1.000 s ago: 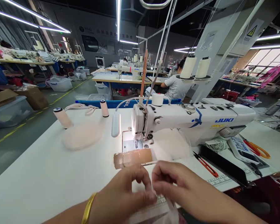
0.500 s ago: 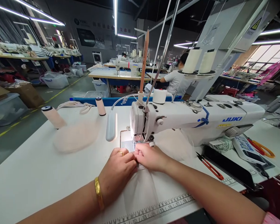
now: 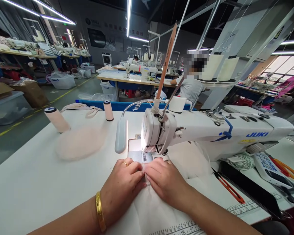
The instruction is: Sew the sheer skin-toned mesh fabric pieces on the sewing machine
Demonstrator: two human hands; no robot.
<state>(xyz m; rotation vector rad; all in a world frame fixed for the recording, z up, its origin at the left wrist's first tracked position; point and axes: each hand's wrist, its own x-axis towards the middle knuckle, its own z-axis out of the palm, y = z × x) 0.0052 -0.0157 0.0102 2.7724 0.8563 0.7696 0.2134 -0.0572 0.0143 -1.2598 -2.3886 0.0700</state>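
Sheer, pale fabric (image 3: 149, 209) lies bunched under my fingers and hangs down toward the table's front edge. My left hand (image 3: 126, 179) pinches it from the left, just in front of the needle plate of a white sewing machine (image 3: 186, 127). From the right, my right hand (image 3: 165, 179) pinches the same fabric, the fingertips of both hands nearly touching. The presser foot (image 3: 145, 157) stands just beyond my fingers. More sheer fabric (image 3: 191, 156) lies to the right under the machine arm. The fabric edge between my fingertips is mostly hidden.
Left of the machine are a lamp (image 3: 121, 137), two thread cones (image 3: 57, 120) and a round pale fabric piece (image 3: 80, 143). At right lie orange thread snips (image 3: 230, 189), a black phone (image 3: 250, 189) and a coil of cord (image 3: 241, 161). Another person (image 3: 189, 88) sits ahead.
Both hands have drawn slightly back from the presser foot, leaving the needle plate more exposed. My right hand has flattened from a tight curl. The view has shifted a little.
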